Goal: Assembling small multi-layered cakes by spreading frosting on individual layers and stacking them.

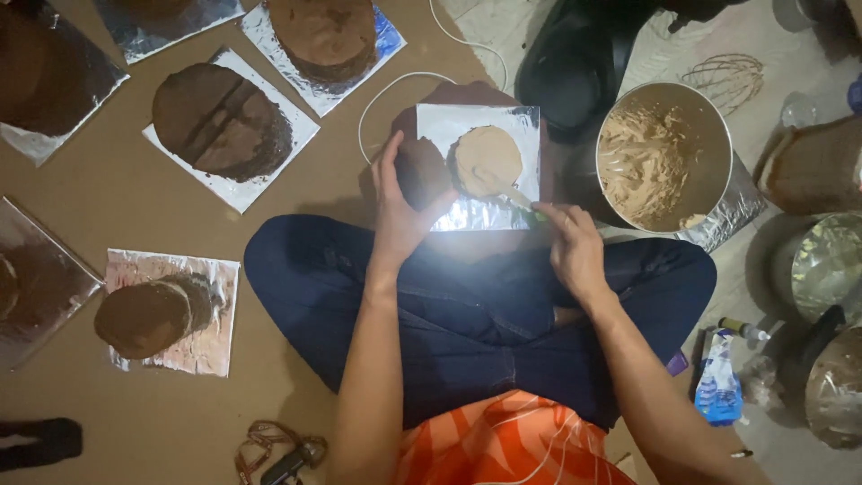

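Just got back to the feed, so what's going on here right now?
A person sits cross-legged on the floor with a foil-covered board in front of them. The left hand holds a brown cake layer tilted up at the board's edge. The right hand holds a spatula whose blade rests on the tan frosting spread in a round patch on the foil. A metal bowl of the same frosting stands to the right. More cakes on foil boards lie to the left.

The left hand (400,202) held a brown cake layer (422,172) upright beside the foil board (476,211) while the right hand (570,247) worked a spatula (514,196) over the tan frosting (485,160).
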